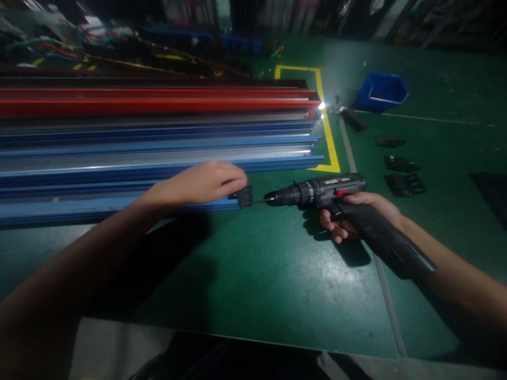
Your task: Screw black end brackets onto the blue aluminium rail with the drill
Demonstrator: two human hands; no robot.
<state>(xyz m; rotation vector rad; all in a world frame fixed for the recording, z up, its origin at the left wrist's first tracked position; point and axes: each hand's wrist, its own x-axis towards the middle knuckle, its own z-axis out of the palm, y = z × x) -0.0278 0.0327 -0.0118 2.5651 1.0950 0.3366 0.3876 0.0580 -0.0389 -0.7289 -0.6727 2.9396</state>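
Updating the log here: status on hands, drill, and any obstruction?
Right hand gripping drill. Left hand at black end piece on blue profile. Bit tip at end piece, nothing visible between.

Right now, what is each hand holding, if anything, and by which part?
The right hand holds the black drill by its handle. The left hand lies over the blue rail beside the black end piece; whether it grips either is hidden.

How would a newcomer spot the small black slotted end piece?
On the green work surface, find the long blue rails. Follow the nearest to its right end, at the left hand. The small black slotted piece there faces the bit of the black power drill; other black pieces lie loose farther right.
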